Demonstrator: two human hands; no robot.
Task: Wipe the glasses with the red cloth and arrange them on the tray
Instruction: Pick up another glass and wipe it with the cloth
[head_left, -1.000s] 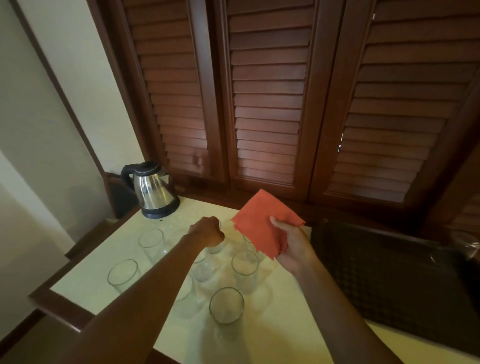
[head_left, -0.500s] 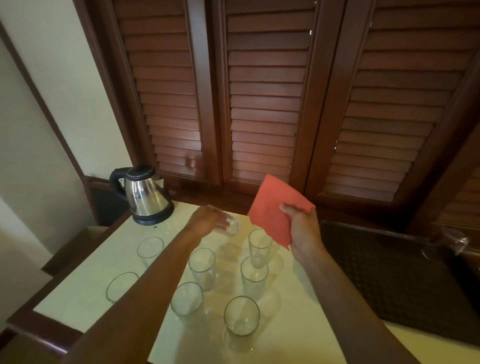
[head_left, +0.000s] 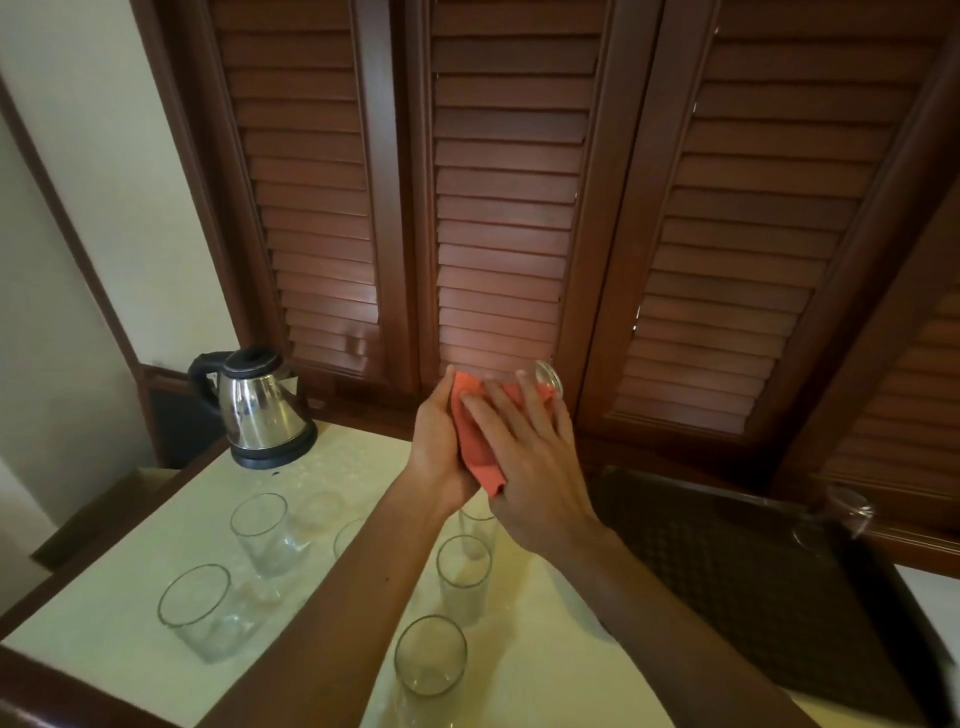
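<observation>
A clear glass (head_left: 545, 375) is held up in front of the shutters, lying on its side with its base pointing right. The red cloth (head_left: 475, 452) is wrapped around it. My left hand (head_left: 439, 441) cups the glass and cloth from the left. My right hand (head_left: 524, 452) presses the cloth against the glass from the front. Several more clear glasses stand upright on the pale table (head_left: 130, 618) below, among them one (head_left: 258, 527) at the left and one (head_left: 430, 662) near the front. The dark tray (head_left: 753, 587) lies at the right.
A steel electric kettle (head_left: 260, 408) stands at the table's back left corner. Brown louvred shutters (head_left: 498, 208) close off the back. A glass object (head_left: 844, 512) rests on the ledge behind the tray's far right corner. The table's dark wooden edge (head_left: 62, 691) runs along the front left.
My left hand lifted a glass off the table and brought it up. My right hand moved the red cloth onto that glass, and both hands now close around it.
</observation>
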